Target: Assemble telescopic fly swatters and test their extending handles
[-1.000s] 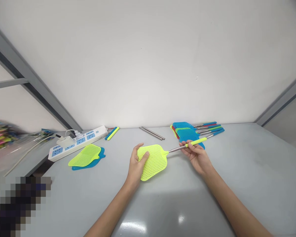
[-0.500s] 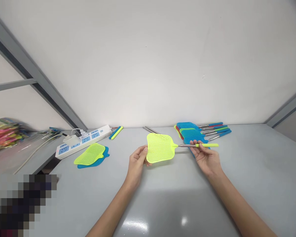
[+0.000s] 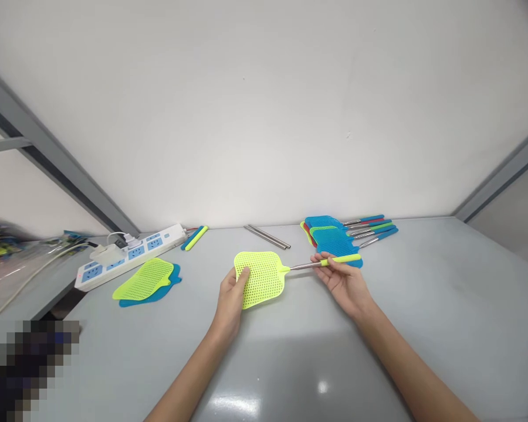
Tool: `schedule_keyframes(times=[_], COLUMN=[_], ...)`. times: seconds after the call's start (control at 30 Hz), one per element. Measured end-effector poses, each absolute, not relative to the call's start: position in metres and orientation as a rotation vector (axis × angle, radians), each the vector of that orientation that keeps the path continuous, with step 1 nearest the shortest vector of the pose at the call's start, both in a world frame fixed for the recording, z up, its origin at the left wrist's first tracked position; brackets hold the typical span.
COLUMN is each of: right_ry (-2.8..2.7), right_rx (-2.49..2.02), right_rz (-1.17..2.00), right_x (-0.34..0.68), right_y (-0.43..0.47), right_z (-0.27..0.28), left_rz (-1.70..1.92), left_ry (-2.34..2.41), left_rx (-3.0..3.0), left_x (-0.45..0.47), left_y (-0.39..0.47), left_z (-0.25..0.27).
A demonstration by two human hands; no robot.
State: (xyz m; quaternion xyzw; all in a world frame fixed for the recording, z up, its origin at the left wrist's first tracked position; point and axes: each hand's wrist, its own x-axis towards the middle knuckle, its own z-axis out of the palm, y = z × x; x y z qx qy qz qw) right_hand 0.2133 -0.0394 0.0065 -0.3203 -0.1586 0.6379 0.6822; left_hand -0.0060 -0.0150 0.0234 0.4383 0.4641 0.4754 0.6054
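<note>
A yellow-green fly swatter [image 3: 260,280] is held up between my two hands, its perforated head to the left and its handle to the right. My left hand [image 3: 232,302] grips the head's left edge, thumb on the front face. With thumb and fingers, my right hand [image 3: 343,281] pinches the swatter where the metal rod meets the yellow-green grip. Just behind that hand lies a pile of finished swatters [image 3: 330,234] with blue, green and red parts, rods and handles pointing right.
Two metal rods [image 3: 267,237] lie near the wall. Further left are a yellow-green and a blue handle grip [image 3: 196,237], a white power strip [image 3: 129,258] with plugs, and loose swatter heads [image 3: 147,280], yellow-green over blue. Bagged colourful items [image 3: 0,246] sit at the far left.
The view has shifted to the right. Both hands and the swatter appear lower and further left, and the swatter's handle end now tilts slightly upward. Both metal rods show fully.
</note>
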Motion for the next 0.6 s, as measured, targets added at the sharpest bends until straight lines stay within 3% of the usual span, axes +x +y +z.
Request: schedule_keyframes(times=[0.6], right_ry=[-0.431], right_rx=[-0.844], right_rz=[1.244], right_x=[0.21], right_y=[-0.035], right_z=[0.005], left_rz=[1.18], left_ry=[1.12], left_rx=[1.112], left_x=[-0.007], left_y=[-0.011], left_z=[0.008])
